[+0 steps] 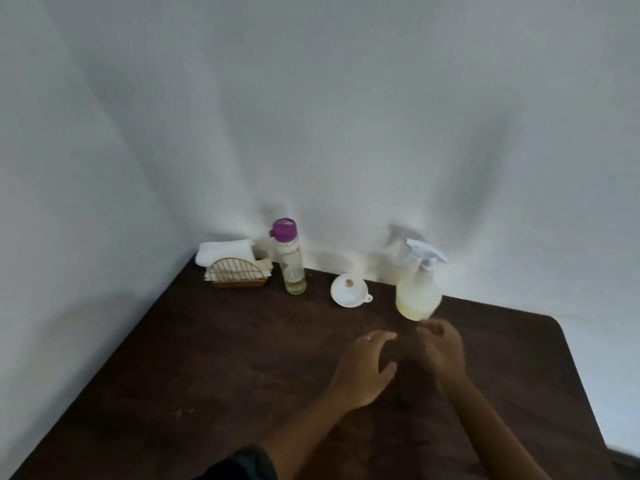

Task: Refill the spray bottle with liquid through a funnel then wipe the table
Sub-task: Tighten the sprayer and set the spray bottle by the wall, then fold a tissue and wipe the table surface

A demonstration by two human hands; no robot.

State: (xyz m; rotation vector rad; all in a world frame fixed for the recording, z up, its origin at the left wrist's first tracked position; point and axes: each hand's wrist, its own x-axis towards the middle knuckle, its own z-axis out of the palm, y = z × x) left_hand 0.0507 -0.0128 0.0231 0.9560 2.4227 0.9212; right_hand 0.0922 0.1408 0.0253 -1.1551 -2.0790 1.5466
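I count 1 sprayer (419, 289), 1 funnel (349, 291), 1 bottle (290, 261), 1 towel (225, 251), all at table (207, 358) rear | left hand (363, 367) splayed, empty | right hand (441, 351) blurred near sprayer, grip unclear

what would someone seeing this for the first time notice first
Most likely the two hands reaching over the dark table: the left hand open, the right hand just short of the spray bottle, which holds pale yellow liquid and looks blurred. Next, the row by the wall: a white funnel lying on the table, a purple-capped bottle and a napkin holder in the corner.
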